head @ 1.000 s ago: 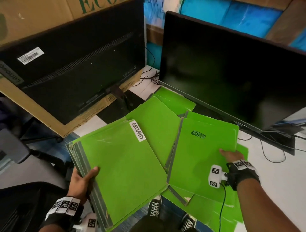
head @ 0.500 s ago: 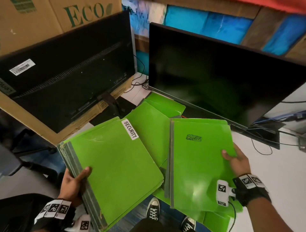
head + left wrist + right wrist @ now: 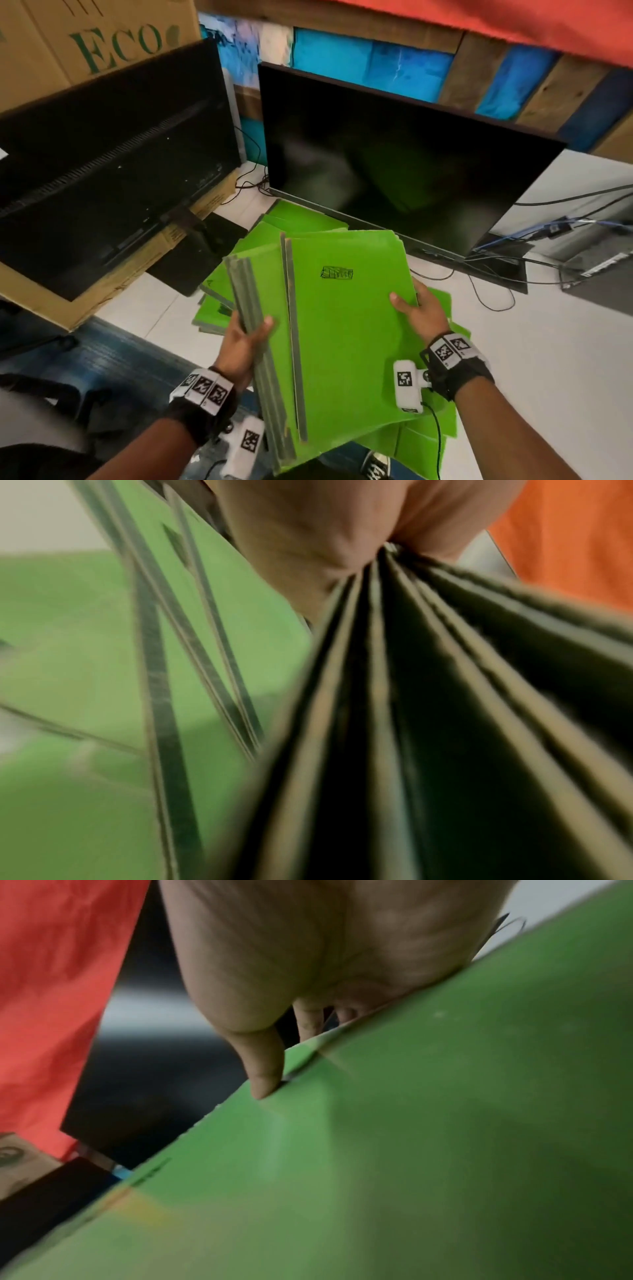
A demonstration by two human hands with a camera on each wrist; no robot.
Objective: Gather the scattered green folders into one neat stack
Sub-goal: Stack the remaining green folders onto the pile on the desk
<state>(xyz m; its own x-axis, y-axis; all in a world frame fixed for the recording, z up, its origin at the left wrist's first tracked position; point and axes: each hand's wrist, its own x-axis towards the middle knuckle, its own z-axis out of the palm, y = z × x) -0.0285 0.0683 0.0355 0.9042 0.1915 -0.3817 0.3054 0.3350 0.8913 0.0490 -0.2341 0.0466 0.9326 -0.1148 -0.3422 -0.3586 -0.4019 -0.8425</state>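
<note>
My left hand (image 3: 250, 339) grips the grey spines of a bundle of green folders (image 3: 260, 359), tilted nearly on edge above the desk. In the left wrist view those spines (image 3: 394, 696) fan out from between thumb and fingers. My right hand (image 3: 416, 310) holds a green folder with a black scribble (image 3: 342, 325) by its right edge, thumb on top, laid against the bundle. The right wrist view shows the thumb (image 3: 265, 1066) pressing that folder's cover (image 3: 411, 1150). More green folders (image 3: 298, 219) lie loose on the desk beneath and behind.
A dark monitor (image 3: 394, 154) stands right behind the folders, with cables (image 3: 486, 294) trailing over the white desk (image 3: 548, 342). Another black monitor (image 3: 102, 164) leans on a cardboard box (image 3: 85, 34) at the left. My shoes (image 3: 376, 466) show below the desk edge.
The right hand has swung the scribbled folder left onto the left hand's bundle. The bundle has tipped up on edge, hiding the SECURITY label.
</note>
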